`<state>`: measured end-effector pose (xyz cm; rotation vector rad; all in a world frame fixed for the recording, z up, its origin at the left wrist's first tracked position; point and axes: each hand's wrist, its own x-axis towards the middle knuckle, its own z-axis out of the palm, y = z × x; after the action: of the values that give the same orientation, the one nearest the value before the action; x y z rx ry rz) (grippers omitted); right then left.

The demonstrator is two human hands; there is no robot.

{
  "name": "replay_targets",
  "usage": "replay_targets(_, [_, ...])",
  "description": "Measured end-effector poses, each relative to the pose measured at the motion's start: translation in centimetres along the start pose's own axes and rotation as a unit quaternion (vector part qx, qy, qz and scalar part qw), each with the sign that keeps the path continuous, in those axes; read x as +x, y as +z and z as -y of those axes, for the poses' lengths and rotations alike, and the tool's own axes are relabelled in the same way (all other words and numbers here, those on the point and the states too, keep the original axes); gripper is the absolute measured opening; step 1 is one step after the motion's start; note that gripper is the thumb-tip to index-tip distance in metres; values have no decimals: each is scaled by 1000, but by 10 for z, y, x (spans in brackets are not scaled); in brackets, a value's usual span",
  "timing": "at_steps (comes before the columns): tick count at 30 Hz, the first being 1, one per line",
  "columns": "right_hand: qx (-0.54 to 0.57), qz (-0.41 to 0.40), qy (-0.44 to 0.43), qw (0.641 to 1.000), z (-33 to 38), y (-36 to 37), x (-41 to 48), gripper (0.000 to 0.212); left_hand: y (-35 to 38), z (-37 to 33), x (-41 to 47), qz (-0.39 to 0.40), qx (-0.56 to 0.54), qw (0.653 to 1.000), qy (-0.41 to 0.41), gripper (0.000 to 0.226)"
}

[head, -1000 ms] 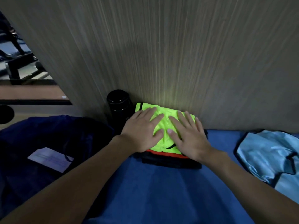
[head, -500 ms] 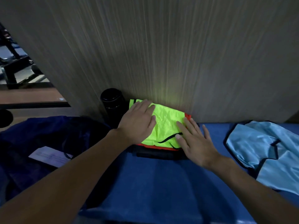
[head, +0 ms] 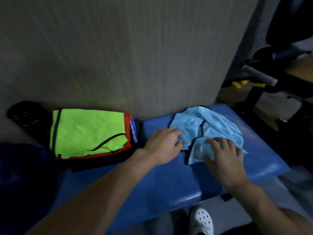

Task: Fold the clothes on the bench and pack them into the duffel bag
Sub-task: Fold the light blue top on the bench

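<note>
Crumpled light blue shirt (head: 211, 126) lay right of centre on the blue bench (head: 152, 184), left hand (head: 163, 145) curled round its left edge, right hand (head: 223, 156) pressed on it with fingers spread, folded green vest (head: 88, 131) lay at centre left, dark bag (head: 25, 175) at lower left.

Neon-green vest (head: 88, 133), light-blue vest (head: 208, 131), blue bench (head: 152, 180)

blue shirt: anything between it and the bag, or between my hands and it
Yes. The folded stack, green on top, lies on the bench between the shirt and the dark bag at the left edge. Nothing separates the hands: left hand and right hand both touch the shirt.
</note>
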<state>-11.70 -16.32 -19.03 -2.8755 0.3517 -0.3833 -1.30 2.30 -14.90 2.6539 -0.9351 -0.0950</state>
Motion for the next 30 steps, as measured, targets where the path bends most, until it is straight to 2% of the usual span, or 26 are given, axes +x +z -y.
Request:
replay_targets(3, [-30,34,47,998,-28,2,-3,54,24,-28,15,39,-42,998,9,34])
replay_targets(6, [-37,54,44,997,-42,6,0,28,40,-44,22,72,-40,996,-21,36])
replay_targets(8, [-35,60,41,997,-45,8,5,15,47,-48,23,58,-27,997,-31,22])
replay_targets(10, [-15,44,40,998,-44,8,8,16,51,-48,23,36,-12,999,-29,12])
replay_targets(12, [53,-17,36,998,-43,5,10,17,55,-44,23,13,-49,998,-22,12])
replay_targets(13, [106,-44,40,993,-44,3,10,19,56,-41,23,-3,-101,995,-13,5])
replay_targets(14, [175,-63,48,981,-44,-2,11,20,54,-40,22,-5,-156,988,-12,12])
replay_targets(16, [304,-89,58,947,-43,-15,17,17,49,-41,19,24,-254,967,-11,56])
replay_targets(17, [340,-110,60,932,-41,-25,19,16,47,-43,19,35,-256,966,-16,70])
replay_targets(18, [366,-130,67,919,-40,-36,22,15,44,-46,19,35,-243,969,-17,72])
replay_targets(21, [457,-143,102,872,-36,-73,28,14,37,-56,20,-31,-235,971,-16,36])
replay_targets(23, [485,-143,110,855,-35,-98,28,15,29,-62,18,-60,-266,962,-21,23])
replay_targets(24, [484,-143,108,857,-34,-110,26,15,23,-65,16,-70,-276,959,-14,28])
replay_targets(27, [486,-136,94,858,-27,-136,18,14,10,-77,6,-25,-294,955,17,79])
replay_targets(28, [492,-133,95,855,-23,-140,14,14,7,-82,2,-4,-279,960,29,82])
replay_targets(30, [500,-132,98,850,-14,-147,8,13,9,-90,-6,5,-253,967,36,52])
